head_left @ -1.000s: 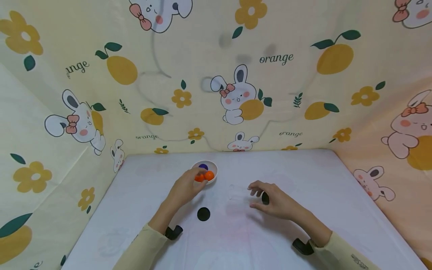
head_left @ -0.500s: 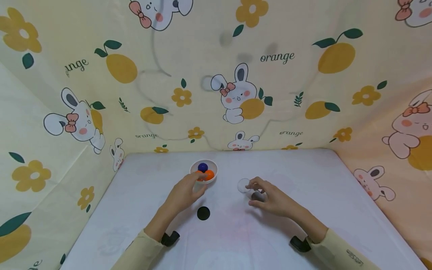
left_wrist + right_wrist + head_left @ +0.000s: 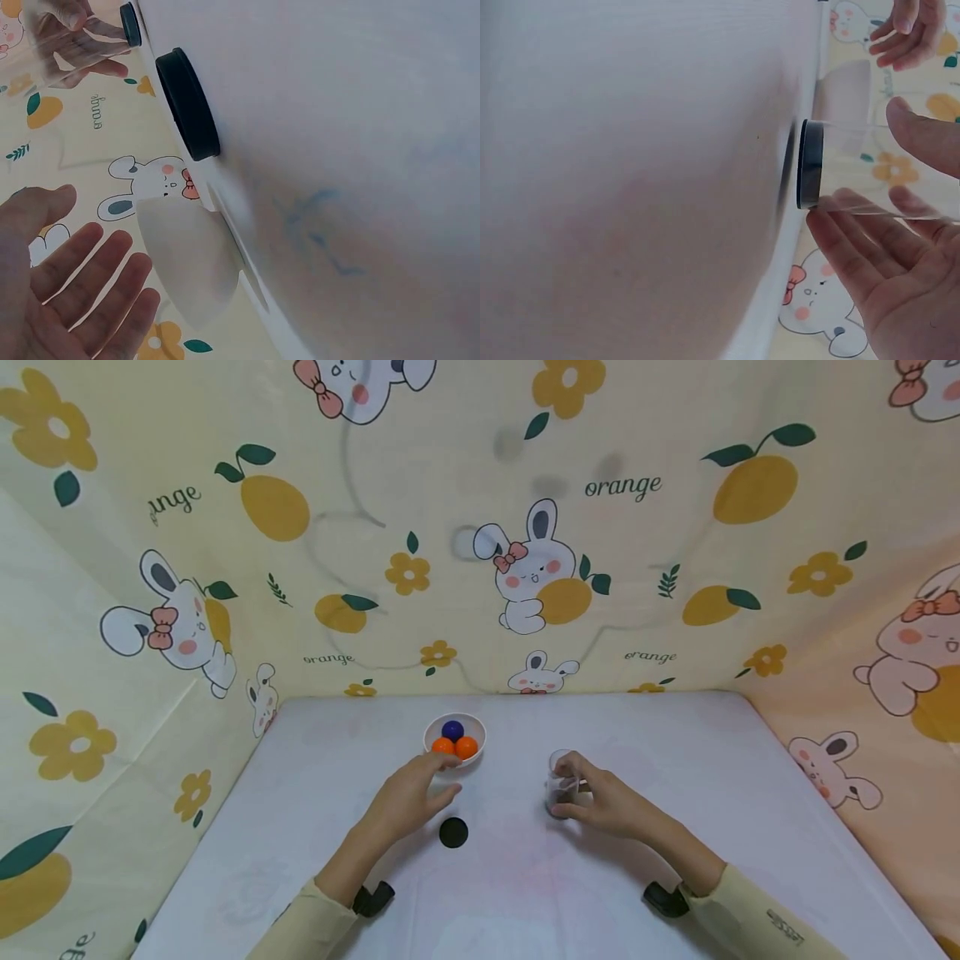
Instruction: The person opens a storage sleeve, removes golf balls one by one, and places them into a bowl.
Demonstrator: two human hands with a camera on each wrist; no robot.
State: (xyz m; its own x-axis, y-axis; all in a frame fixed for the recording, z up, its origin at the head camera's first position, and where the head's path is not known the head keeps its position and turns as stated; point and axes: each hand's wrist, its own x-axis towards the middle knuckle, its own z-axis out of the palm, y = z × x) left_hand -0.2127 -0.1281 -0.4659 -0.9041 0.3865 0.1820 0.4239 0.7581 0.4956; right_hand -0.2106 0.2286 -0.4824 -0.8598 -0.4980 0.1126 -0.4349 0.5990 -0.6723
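My right hand [image 3: 611, 797] holds a clear cylindrical container [image 3: 558, 787] between thumb and fingers. Its black base [image 3: 810, 165] faces the table in the right wrist view, at or just above the surface; I cannot tell whether they touch. My left hand [image 3: 405, 797] hovers in front of a white bowl [image 3: 482, 752], fingers relaxed and apart, holding nothing. Inside that bowl lie a dark blue ball [image 3: 452, 731] and two orange balls [image 3: 467, 747]. A round black lid [image 3: 453, 832] rests on the table between the hands; the left wrist view shows its raised rim [image 3: 187, 105].
The white-covered table [image 3: 510, 902] meets a cream cloth backdrop [image 3: 450, 460] printed with rabbits, oranges and flowers at the back and sides. Both sleeves [image 3: 311, 918] carry black wrist cameras [image 3: 665, 900].
The clear container has turned from lying sideways to nearly upright in my right hand, its black base now downward. My left hand has drawn back slightly from the bowl.
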